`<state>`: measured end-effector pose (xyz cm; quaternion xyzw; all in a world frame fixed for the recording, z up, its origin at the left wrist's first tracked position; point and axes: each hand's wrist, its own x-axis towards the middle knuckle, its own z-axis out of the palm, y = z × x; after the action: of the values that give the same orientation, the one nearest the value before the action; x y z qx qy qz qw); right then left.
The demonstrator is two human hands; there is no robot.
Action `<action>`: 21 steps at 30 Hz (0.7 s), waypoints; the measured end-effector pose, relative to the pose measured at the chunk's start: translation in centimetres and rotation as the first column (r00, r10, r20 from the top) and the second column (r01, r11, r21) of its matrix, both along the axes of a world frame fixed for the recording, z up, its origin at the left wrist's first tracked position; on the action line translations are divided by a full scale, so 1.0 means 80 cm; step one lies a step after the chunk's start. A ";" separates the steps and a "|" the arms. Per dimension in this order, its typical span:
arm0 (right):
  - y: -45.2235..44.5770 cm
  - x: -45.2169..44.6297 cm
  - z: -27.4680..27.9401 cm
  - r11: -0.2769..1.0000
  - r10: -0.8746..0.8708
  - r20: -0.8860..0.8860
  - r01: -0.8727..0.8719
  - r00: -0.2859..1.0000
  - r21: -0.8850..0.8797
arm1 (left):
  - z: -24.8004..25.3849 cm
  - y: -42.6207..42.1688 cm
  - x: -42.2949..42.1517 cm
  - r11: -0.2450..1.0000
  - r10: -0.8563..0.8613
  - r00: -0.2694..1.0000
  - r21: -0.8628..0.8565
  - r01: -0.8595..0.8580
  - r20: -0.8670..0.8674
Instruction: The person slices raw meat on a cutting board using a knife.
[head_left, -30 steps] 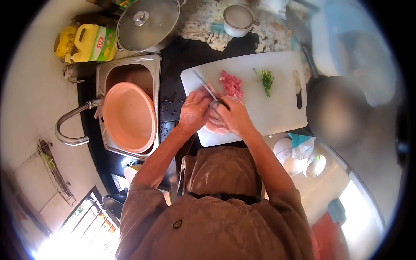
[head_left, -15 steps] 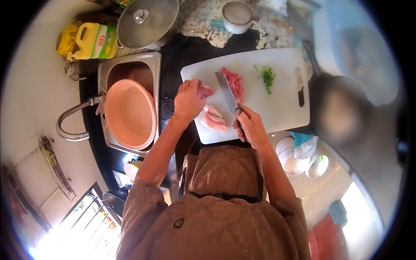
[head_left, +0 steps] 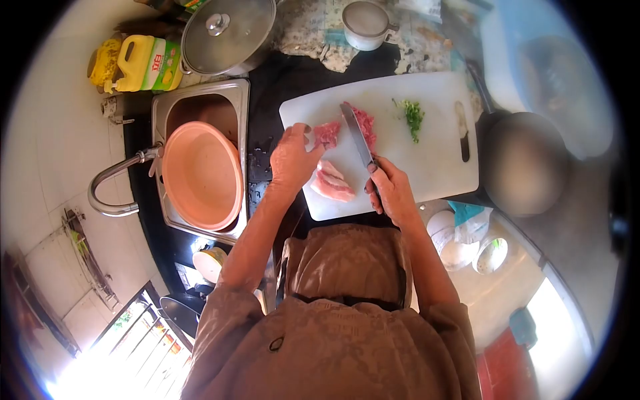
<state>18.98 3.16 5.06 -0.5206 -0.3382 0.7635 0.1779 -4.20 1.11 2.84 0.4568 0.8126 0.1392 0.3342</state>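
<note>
While the black bench (head_left: 280,77) extends behind and beside it, the white cutting board (head_left: 427,167) lies in front of the person, and to its left the orange basin (head_left: 202,175) sits over the metal sink (head_left: 200,92). The left hand (head_left: 291,160) is above the board's left edge with its grip apart and its fingers curved. The right hand (head_left: 392,191) has its grip clamped around the handle of the kitchen knife (head_left: 360,137), whose blade points away from the person. Nearer to the person lies the slab of raw meat (head_left: 333,182). The heap of diced meat (head_left: 366,127) is by the blade, the smaller meat piece (head_left: 327,135) between the blade and the left hand. The chopped greens (head_left: 413,120) lie apart, farther right.
</note>
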 end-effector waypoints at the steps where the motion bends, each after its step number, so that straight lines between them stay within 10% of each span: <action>1: -0.004 0.000 0.002 1.000 0.000 0.003 0.000 1.000 -0.009 | -0.002 -0.011 -0.001 0.978 -0.091 0.987 0.175 0.113 -0.131; 5: -0.008 -0.011 0.005 0.973 0.134 0.201 -0.167 0.970 0.156 | -0.009 -0.003 0.008 0.768 -0.294 0.921 0.510 0.388 -0.257; 9: -0.028 -0.025 -0.002 0.680 0.115 0.467 -0.412 0.877 0.606 | -0.023 -0.005 0.005 0.795 -0.369 0.864 0.365 0.485 -0.343; 21: -0.020 -0.050 0.008 0.710 0.187 0.616 -0.539 0.765 0.453 | -0.029 -0.005 0.004 0.785 -0.355 0.877 0.406 0.468 -0.325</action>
<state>14.96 1.56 5.73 -0.5427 -0.6991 0.4597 0.0741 -3.84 0.73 0.49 0.7043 0.6664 0.2023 0.1380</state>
